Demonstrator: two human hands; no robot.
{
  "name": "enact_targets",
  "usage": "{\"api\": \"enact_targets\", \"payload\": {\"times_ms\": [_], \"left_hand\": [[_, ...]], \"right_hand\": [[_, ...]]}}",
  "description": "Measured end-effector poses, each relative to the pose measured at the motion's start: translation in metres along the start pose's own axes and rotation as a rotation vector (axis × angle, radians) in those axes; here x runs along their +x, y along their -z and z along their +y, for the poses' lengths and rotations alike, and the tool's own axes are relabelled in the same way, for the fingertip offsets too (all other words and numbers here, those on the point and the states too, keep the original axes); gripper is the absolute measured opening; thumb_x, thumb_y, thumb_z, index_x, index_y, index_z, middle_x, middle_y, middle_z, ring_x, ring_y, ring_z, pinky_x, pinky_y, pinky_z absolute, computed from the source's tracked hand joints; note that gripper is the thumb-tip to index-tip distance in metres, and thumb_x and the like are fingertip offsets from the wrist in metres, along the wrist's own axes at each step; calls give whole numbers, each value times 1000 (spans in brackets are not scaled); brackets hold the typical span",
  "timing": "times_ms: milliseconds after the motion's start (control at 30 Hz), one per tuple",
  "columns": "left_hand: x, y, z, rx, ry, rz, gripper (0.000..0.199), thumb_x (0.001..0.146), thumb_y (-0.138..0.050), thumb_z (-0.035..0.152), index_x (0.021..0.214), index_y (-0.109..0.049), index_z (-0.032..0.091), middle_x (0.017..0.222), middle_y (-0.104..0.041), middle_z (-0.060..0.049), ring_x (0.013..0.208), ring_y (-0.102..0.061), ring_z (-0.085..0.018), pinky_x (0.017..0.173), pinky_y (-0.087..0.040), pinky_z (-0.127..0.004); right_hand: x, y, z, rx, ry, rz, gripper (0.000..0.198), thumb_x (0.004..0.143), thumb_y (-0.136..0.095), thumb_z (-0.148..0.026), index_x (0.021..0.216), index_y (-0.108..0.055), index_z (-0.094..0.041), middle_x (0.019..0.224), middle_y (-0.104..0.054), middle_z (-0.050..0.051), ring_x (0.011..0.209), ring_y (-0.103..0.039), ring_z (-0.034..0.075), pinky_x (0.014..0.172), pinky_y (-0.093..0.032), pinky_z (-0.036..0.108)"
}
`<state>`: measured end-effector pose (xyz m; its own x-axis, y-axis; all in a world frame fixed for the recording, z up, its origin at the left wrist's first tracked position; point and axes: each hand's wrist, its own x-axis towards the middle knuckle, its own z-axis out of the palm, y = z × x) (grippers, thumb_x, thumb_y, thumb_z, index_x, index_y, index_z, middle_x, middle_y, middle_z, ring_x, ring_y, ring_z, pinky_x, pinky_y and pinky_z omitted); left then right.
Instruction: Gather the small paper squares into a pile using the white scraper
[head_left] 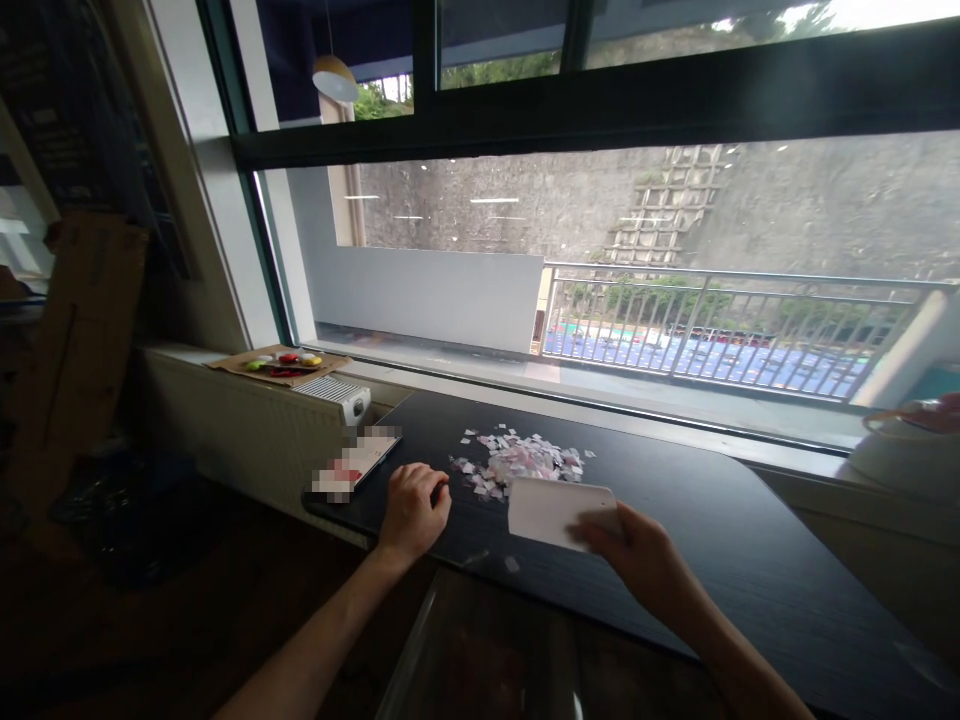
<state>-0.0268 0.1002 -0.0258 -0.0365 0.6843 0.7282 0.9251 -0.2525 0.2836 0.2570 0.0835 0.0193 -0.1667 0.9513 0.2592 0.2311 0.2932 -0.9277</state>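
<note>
My right hand [628, 540] grips the right end of a white flat rectangular plate [551, 512] with rounded corners and a small hole near one corner. The plate is tilted over the near side of a loose pile of small white and pinkish paper pieces [529, 458] on the black table [675, 500]. Left of the pile, my left hand [417, 505] rests near the table's front edge, its fingers curled into a loose fist. Nothing shows in it, though the palm is hidden. A couple of stray pieces [512, 565] lie close to the front edge.
A thin flat item, partly blurred out [367, 460], lies at the table's left corner. Below the front edge stands a clear plastic container [420, 640]. A radiator [217, 420] and a cardboard sheet with colourful items [281, 362] are at left. The window sill [600, 415] borders the far side.
</note>
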Motion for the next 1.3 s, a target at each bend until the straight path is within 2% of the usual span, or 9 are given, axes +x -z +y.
{"api": "enact_targets", "payload": {"times_ms": [67,200,367,467,767,867,1000,1167,1300], "left_hand": [[0,0,0,0,0,-1,14,77,-50,18,79,-63,20,80,-66,-6,89,-58,-25,87,-42,-44],[0,0,-1,4,0,-3,14,77,-50,18,79,-63,20,80,-67,-6,89,-59,-24,87,-42,-43],[0,-1,-2,3,3,-6,14,77,-50,19,80,-64,20,82,-67,-6,91,-58,-25,88,-42,-43],[0,-1,-2,2,1,-6,14,77,-50,19,80,-64,21,82,-67,-5,90,-59,-25,88,-43,-43],[0,1,-1,-3,5,-8,14,77,-50,19,79,-64,21,81,-67,-5,89,-59,-24,88,-43,-42],[1,1,-1,-3,4,-11,14,77,-50,19,79,-63,21,81,-67,-5,88,-59,-24,87,-43,-42],[1,2,-1,-2,-3,-20,14,76,-50,18,79,-63,21,81,-67,-5,88,-59,-24,87,-43,-42],[1,2,-1,7,-5,-23,14,76,-50,19,79,-64,21,80,-67,-5,87,-58,-24,86,-43,-41],[1,2,-2,18,-16,-21,14,77,-50,19,79,-63,21,80,-67,-5,88,-59,-23,86,-43,-41]], "right_hand": [[1,-2,3,17,-21,38,28,69,-70,-40,82,-68,-15,76,-74,7,71,-67,23,68,-54,36],[-5,-4,11,107,-81,11,35,65,-74,-45,80,-68,-14,72,-73,6,67,-68,22,65,-54,35],[-16,3,18,111,-135,37,43,61,-74,-52,81,-68,-14,72,-73,6,65,-67,22,61,-54,34],[-17,6,18,90,-166,66,39,60,-74,-48,79,-68,-14,70,-73,6,64,-67,23,60,-54,35],[-27,5,18,210,-340,-7,32,58,-74,-40,80,-71,-16,70,-74,4,61,-67,21,57,-53,30],[-26,9,17,229,-337,-16,33,58,-75,-40,79,-71,-16,72,-74,5,64,-68,22,59,-54,32],[-26,16,16,190,-282,49,33,57,-76,-40,78,-71,-16,71,-74,5,65,-68,22,62,-54,33],[-32,17,18,121,-272,8,40,58,-74,-48,81,-71,-16,72,-75,6,65,-68,24,60,-55,34],[-18,18,20,88,-196,154,41,61,-72,-49,83,-69,-15,73,-74,7,67,-68,23,62,-55,35]]}}
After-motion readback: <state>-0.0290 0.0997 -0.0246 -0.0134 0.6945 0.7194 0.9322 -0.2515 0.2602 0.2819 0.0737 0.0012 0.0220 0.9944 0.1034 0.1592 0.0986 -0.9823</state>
